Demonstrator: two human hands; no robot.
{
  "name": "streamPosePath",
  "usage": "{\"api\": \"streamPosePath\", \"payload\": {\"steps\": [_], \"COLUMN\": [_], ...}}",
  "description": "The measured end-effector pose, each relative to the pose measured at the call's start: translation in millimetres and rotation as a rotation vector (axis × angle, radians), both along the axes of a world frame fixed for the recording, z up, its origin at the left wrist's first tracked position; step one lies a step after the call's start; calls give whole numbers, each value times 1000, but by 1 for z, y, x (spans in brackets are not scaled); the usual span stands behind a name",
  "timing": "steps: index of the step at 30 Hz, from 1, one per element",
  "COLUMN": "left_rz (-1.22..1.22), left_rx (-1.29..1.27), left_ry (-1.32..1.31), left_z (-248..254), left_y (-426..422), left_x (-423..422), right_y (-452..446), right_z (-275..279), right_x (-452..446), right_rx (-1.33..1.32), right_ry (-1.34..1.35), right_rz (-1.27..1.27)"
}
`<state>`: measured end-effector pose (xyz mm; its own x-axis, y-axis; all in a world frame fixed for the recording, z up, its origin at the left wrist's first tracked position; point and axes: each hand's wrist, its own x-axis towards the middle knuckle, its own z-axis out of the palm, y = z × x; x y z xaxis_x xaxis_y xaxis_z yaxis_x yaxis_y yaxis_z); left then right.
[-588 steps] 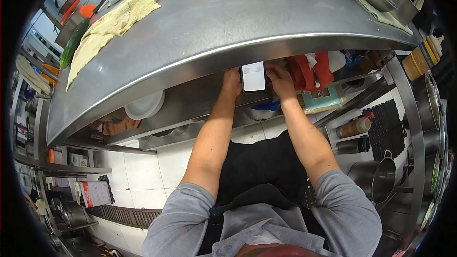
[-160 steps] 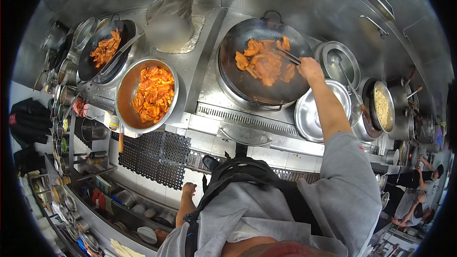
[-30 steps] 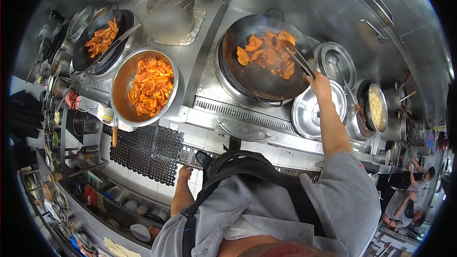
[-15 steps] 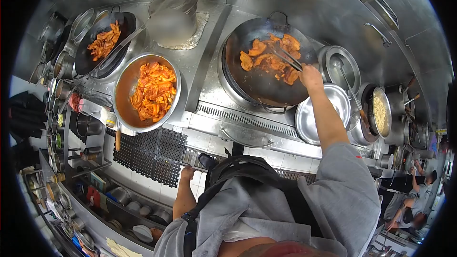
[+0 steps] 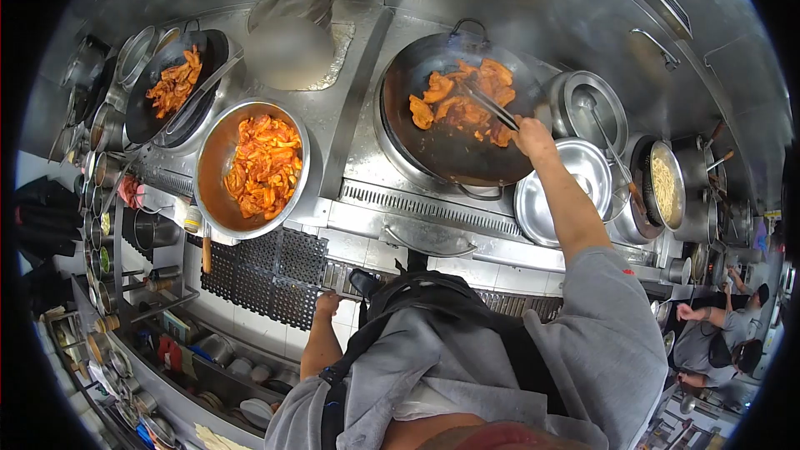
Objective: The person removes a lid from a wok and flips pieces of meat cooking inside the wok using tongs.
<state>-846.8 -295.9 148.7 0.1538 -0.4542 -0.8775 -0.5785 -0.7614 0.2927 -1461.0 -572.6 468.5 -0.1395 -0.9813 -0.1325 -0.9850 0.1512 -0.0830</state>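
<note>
My right hand (image 5: 534, 138) is closed around metal tongs (image 5: 493, 105), whose tips reach among browned, reddish meat pieces (image 5: 454, 108). These pieces lie in a large dark wok (image 5: 433, 154) on the stove. Low in front of the stove, my left hand (image 5: 327, 303) is curled closed beside my body. A thin bar-like line passes at its fingers; whether the hand grips it I cannot make out. To the left stands a steel bowl (image 5: 204, 154) heaped with red marinated meat (image 5: 262, 167).
A second wok (image 5: 142, 117) at the left holds more cooked meat. Behind stands a wire strainer (image 5: 292, 0). Steel bowls (image 5: 562, 192) and a pan of noodles (image 5: 664, 187) line the right side. Black mats (image 5: 267, 275) cover the floor. Other people (image 5: 721, 333) are at the far right.
My right hand and the tongs have shifted slightly left, and the tong tips sit among the meat. The whole view has moved a little. The people at the far right changed posture.
</note>
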Motion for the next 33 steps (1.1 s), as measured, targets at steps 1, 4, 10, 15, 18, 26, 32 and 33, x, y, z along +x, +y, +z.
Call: {"api": "streamPosePath", "payload": {"steps": [1,4,10,15,18,26,32,33], "left_rz": [-21,-123,-525,-681,-762,-916,-935,-934], "left_rx": [-21,-96,-654,-1169,-1529,-1518,-1443,-1447], "left_ry": [-17,-62,290,679,703,482,418,419], "left_z": [-1,-13,132,339,351,292,271,271], "left_y": [-7,-19,-92,-153,-172,-178,-206,-206], "left_x": [-3,-10,-117,-260,-336,-379,-359,-358], "right_y": [3,5,18,7,9,-24,-30,-22], "right_z": [1,4,15,8,25,13,21,25], "right_x": [0,1,8,1,8,0,-28,-31], "right_rx": [-5,4,-9,-68,-85,-124,-117,-130], "right_ry": [1,27,6,74,76,249,253,254], "right_rz": [0,2,44,62,15,110,139,174]}}
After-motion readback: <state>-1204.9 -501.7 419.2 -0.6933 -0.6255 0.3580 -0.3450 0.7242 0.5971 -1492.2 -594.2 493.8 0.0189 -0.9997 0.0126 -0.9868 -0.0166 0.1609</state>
